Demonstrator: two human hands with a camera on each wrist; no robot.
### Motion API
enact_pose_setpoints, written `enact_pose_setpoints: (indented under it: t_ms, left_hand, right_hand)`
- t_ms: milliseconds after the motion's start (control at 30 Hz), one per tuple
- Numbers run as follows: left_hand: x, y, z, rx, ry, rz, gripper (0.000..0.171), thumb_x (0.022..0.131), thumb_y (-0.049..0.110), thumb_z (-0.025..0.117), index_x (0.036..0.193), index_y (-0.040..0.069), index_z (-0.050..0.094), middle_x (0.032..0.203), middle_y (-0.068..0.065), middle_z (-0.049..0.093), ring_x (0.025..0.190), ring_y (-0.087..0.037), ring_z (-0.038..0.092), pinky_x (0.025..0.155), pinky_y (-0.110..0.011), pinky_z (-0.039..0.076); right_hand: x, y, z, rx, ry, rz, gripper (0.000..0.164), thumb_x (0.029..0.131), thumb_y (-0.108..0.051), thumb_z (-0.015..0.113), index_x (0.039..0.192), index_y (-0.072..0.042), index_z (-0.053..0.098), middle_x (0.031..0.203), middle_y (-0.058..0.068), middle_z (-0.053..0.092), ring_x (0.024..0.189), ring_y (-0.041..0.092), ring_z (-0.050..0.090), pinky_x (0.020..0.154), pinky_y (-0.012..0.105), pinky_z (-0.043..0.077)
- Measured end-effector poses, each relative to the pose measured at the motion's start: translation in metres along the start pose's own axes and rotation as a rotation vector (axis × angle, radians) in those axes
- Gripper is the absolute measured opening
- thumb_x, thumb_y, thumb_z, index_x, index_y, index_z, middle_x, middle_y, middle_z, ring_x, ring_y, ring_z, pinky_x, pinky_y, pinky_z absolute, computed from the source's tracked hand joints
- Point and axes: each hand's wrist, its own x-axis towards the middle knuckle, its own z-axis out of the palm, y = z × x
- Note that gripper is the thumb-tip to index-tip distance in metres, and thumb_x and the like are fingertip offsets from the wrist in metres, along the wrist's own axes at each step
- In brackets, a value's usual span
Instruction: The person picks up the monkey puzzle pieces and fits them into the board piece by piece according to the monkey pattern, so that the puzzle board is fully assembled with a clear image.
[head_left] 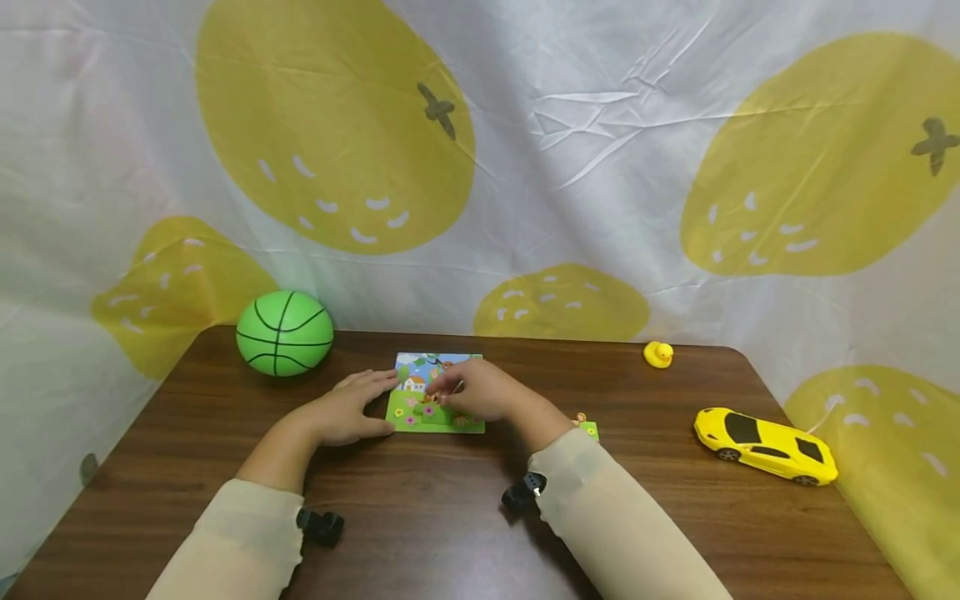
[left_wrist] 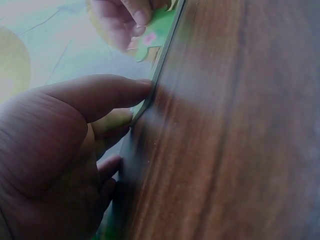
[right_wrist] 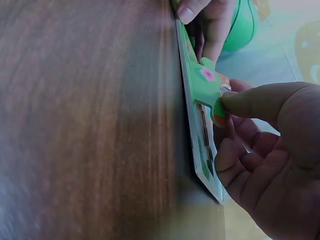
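A puzzle board point(head_left: 401, 422) printed with a house, sky and flowers lies flat on the table. My right hand point(head_left: 480, 390) is over its right part, pinching a green puzzle piece point(right_wrist: 204, 86) with a pink flower between thumb and fingers. In the right wrist view that piece is tilted, its lower edge at the board's near rim. My left hand point(head_left: 348, 408) rests against the board's left side, fingers fairly straight, with the thumb point(left_wrist: 120, 92) touching the near edge. Another puzzle piece point(head_left: 589, 429) lies on the table by the right wrist, partly hidden by the sleeve.
A green ball point(head_left: 285, 333) with black lines sits at the back left of the brown table point(head_left: 420, 533). At the back right stands a yellow rubber duck point(head_left: 658, 355), and a yellow toy car point(head_left: 765, 446) is near the right edge. A lemon-print cloth point(head_left: 585, 208) hangs behind.
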Motion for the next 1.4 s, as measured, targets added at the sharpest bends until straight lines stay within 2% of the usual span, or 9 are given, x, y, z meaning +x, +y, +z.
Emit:
enact_pose_setpoints:
  t_ms: [200,333,633,933,967,1067,1200,1300,1400]
  left_hand:
    - [-0.0005,-0.0002,0.0004,-0.004,-0.006,-0.011,0.082,0.099,0.042,0.073,0.167,0.011,0.039,0.178,-0.01,0.03,0.165,-0.049,0.015,0.131,-0.072,0.016]
    - [-0.0004,0.0006,0.0001,-0.005,0.0,-0.004,0.082,0.098,0.042,0.073,0.166,0.01,0.04,0.177,-0.011,0.031,0.165,-0.049,0.016,0.131,-0.072,0.016]
    - [0.0003,0.0011,-0.0002,-0.003,-0.003,-0.008,0.082,0.098,0.043,0.072,0.167,0.011,0.039,0.178,-0.01,0.03,0.165,-0.048,0.016,0.131,-0.072,0.016]
    - [0.0018,-0.0004,0.0003,-0.005,0.002,0.001,0.083,0.098,0.043,0.073,0.166,0.01,0.04,0.177,-0.011,0.031,0.165,-0.049,0.017,0.131,-0.072,0.017]
    - [0.0019,-0.0006,0.0004,-0.005,0.002,0.001,0.083,0.098,0.043,0.073,0.166,0.01,0.04,0.177,-0.011,0.031,0.165,-0.049,0.017,0.131,-0.072,0.017]
    - [0.002,-0.0004,0.0005,-0.006,0.001,-0.001,0.083,0.098,0.043,0.073,0.166,0.01,0.04,0.177,-0.011,0.031,0.165,-0.049,0.017,0.131,-0.072,0.017]
    - [0.0017,0.0003,0.0001,-0.012,0.0,-0.002,0.083,0.098,0.043,0.073,0.166,0.01,0.04,0.177,-0.011,0.031,0.165,-0.049,0.017,0.131,-0.072,0.016]
    - [0.0013,0.0008,-0.0003,-0.016,-0.001,-0.003,0.083,0.098,0.042,0.073,0.166,0.009,0.04,0.177,-0.011,0.031,0.165,-0.05,0.016,0.131,-0.073,0.016]
    - [0.001,0.0012,-0.0004,-0.019,-0.003,-0.005,0.083,0.098,0.042,0.073,0.166,0.009,0.039,0.177,-0.011,0.031,0.165,-0.05,0.016,0.131,-0.073,0.015]
  right_hand:
    - [0.0022,0.0015,0.0033,-0.009,-0.005,0.024,0.021,0.102,-0.011,0.07,0.119,-0.014,0.082,0.105,0.0,0.08,0.084,0.007,0.069,0.073,0.025,0.061]
    - [0.0049,0.0034,0.0047,-0.061,0.002,0.021,0.023,0.101,-0.011,0.07,0.12,-0.016,0.082,0.104,-0.002,0.079,0.092,0.007,0.067,0.08,0.023,0.058]
    - [0.0088,0.0037,0.005,-0.127,-0.014,-0.002,0.023,0.098,-0.01,0.073,0.119,-0.015,0.082,0.099,-0.001,0.075,0.091,0.011,0.063,0.081,0.027,0.055]
    - [0.008,-0.0003,0.0051,-0.168,-0.02,-0.035,0.024,0.098,-0.008,0.071,0.119,-0.013,0.082,0.102,0.001,0.073,0.091,0.012,0.066,0.081,0.025,0.057]
    - [0.0082,-0.0003,0.0053,-0.172,-0.022,-0.036,0.024,0.098,-0.008,0.071,0.119,-0.013,0.082,0.102,0.001,0.072,0.093,0.015,0.067,0.081,0.026,0.056]
    - [0.009,0.0003,0.0056,-0.189,-0.02,-0.042,0.024,0.099,-0.009,0.07,0.119,-0.013,0.083,0.098,0.001,0.074,0.116,0.022,0.07,0.089,0.032,0.057]
    - [0.0092,0.0006,0.0051,-0.236,-0.026,-0.055,0.024,0.099,-0.012,0.071,0.12,-0.014,0.083,0.098,0.001,0.078,0.153,0.029,0.051,0.119,0.042,0.049]
    - [0.0087,0.0001,0.0043,-0.258,-0.041,-0.051,0.025,0.099,-0.013,0.072,0.121,-0.015,0.083,0.098,0.001,0.077,0.16,0.032,0.042,0.129,0.046,0.039]
    - [0.0086,-0.0006,0.004,-0.25,-0.057,-0.034,0.025,0.1,-0.014,0.072,0.122,-0.016,0.083,0.096,-0.001,0.076,0.144,0.029,0.06,0.118,0.044,0.05]
